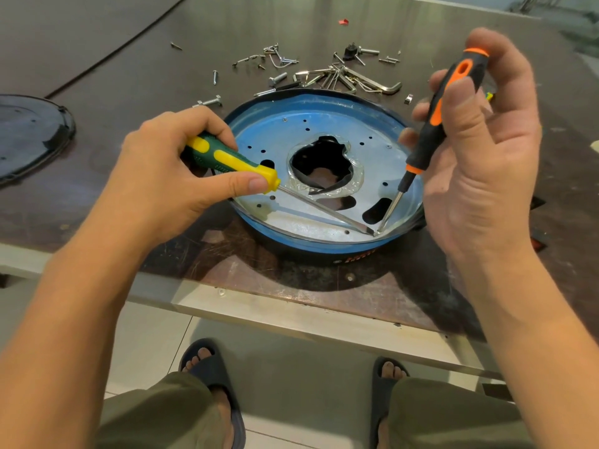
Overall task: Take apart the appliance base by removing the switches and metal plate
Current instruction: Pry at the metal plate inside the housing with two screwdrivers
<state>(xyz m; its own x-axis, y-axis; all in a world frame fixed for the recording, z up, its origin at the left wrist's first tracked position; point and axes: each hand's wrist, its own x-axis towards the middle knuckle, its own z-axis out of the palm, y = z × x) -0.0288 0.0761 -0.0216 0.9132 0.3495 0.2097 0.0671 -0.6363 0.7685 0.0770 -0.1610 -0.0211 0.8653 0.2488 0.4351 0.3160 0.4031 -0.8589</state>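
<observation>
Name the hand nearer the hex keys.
Right. The right hand, holding the orange screwdriver, is just right of the hex keys; the left hand, holding the green screwdriver, is farther, over the base's left rim.

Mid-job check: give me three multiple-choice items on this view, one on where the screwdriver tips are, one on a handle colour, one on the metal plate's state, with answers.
1. Where do the two screwdriver tips meet?
A. In the centre hole of the metal plate
B. At the plate's near-right rim
C. Outside the appliance base

2. Which handle does the left hand grip?
A. Green and yellow
B. Black and orange
C. Red and blue

3. The plate is:
A. Lifted out
B. Seated in the base
C. Standing on edge

Answers:
1 B: both tips touch there.
2 A: the green and yellow screwdriver is in it, and the right hand holds the black and orange screwdriver.
3 B: it lies flat inside the rim.
</observation>
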